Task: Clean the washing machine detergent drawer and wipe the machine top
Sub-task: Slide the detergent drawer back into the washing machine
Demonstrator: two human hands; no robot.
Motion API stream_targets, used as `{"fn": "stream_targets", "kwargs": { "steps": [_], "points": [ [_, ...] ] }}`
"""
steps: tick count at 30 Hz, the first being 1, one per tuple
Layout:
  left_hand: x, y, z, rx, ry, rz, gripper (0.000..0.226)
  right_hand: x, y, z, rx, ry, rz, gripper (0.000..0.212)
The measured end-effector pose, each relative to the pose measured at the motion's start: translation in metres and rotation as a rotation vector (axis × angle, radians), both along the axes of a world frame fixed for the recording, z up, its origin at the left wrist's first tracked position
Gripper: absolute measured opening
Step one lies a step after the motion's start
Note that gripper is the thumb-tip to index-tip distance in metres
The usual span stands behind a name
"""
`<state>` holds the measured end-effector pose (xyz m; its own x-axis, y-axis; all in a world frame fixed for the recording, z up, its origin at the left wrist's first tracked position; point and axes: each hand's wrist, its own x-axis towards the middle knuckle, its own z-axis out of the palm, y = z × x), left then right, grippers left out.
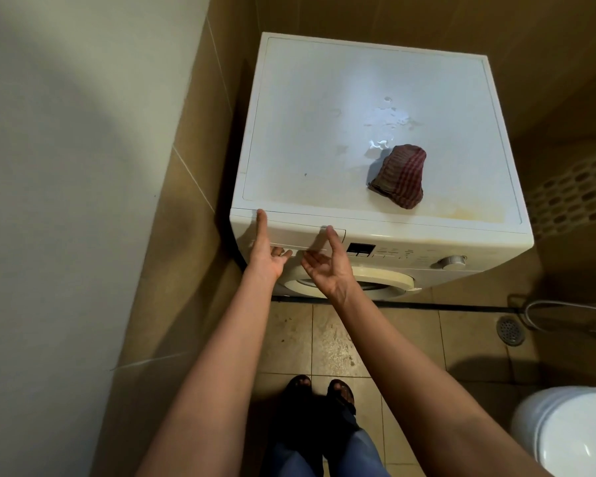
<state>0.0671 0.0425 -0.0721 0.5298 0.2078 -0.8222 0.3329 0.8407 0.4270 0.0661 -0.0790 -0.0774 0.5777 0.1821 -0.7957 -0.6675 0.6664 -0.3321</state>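
Observation:
A white front-loading washing machine (324, 108) stands in a corner. Its top has water drops and yellowish stains along the front edge. A crumpled red checked cloth (400, 175) lies on the top, front right of centre. The detergent drawer (301, 234) sits flush in the front panel at upper left. My left hand (267, 251) is at the drawer's left end, thumb up on the top edge, fingers curled under the drawer's lower lip. My right hand (327, 263) is at the drawer's right part, thumb on its face, fingers spread below, palm up.
A control panel with a display (360, 250) and a dial (452, 261) is right of the drawer. The round door (386, 282) is below. Walls close in at left and behind. A toilet (565, 432), a floor drain (510, 330) and a hose (565, 311) are on the right.

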Motion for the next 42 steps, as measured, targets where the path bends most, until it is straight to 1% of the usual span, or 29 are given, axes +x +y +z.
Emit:
{"fn": "stream_targets", "kwargs": {
  "steps": [1,5,7,8,9,12,13,15,18,21,23,25,27,29,37,40,42],
  "points": [
    [0.002,0.0,0.001,0.017,0.014,-0.016,0.09,0.002,0.003,0.001,0.01,-0.003,-0.015,0.059],
    [0.009,0.0,0.005,0.083,0.048,-0.042,0.072,0.014,0.012,0.007,-0.037,0.03,-0.032,0.049],
    [0.009,0.002,0.004,0.097,0.045,-0.07,0.071,0.014,0.015,0.006,-0.058,0.0,-0.046,0.037],
    [0.008,0.003,0.002,0.1,0.046,-0.084,0.073,0.013,0.016,0.003,-0.092,-0.007,-0.049,0.036],
    [0.007,0.004,0.001,0.102,0.049,-0.108,0.076,0.012,0.017,-0.001,-0.133,-0.012,-0.045,0.041],
    [0.003,0.006,-0.002,0.108,0.038,-0.154,0.074,0.005,0.023,-0.003,-0.251,-0.025,-0.059,0.082],
    [0.002,0.006,-0.002,0.107,0.036,-0.154,0.074,0.003,0.025,-0.007,-0.28,-0.025,-0.054,0.091],
    [-0.003,0.005,-0.007,0.12,0.04,-0.135,0.075,-0.002,0.029,-0.013,-0.318,-0.009,-0.055,0.095],
    [-0.015,0.002,-0.011,0.138,0.034,-0.127,0.075,-0.012,0.027,-0.014,-0.291,-0.019,-0.077,0.092],
    [-0.025,0.003,-0.011,0.137,0.039,-0.145,0.081,-0.022,0.021,-0.007,-0.246,-0.045,-0.068,0.071],
    [-0.031,0.002,-0.012,0.131,0.049,-0.148,0.085,-0.029,0.017,-0.009,-0.21,-0.041,-0.07,0.064],
    [-0.04,0.001,-0.012,0.114,0.052,-0.148,0.084,-0.039,0.015,-0.012,-0.186,-0.042,-0.052,0.067],
    [-0.051,0.002,-0.011,0.091,0.05,-0.153,0.083,-0.05,0.013,-0.01,-0.173,-0.04,-0.057,0.075],
    [-0.064,0.002,-0.012,0.073,0.05,-0.16,0.083,-0.06,0.01,-0.01,-0.181,-0.035,-0.069,0.077],
    [-0.108,-0.003,-0.007,0.06,0.076,-0.142,0.081,-0.103,0.004,-0.01,-0.155,-0.027,-0.056,0.063],
    [-0.123,-0.003,-0.006,0.062,0.083,-0.145,0.08,-0.118,0.001,-0.011,-0.128,-0.026,-0.043,0.064],
    [-0.131,-0.002,-0.007,0.067,0.086,-0.152,0.079,-0.128,0.001,-0.013,-0.122,-0.032,-0.032,0.062]
  ]
}}
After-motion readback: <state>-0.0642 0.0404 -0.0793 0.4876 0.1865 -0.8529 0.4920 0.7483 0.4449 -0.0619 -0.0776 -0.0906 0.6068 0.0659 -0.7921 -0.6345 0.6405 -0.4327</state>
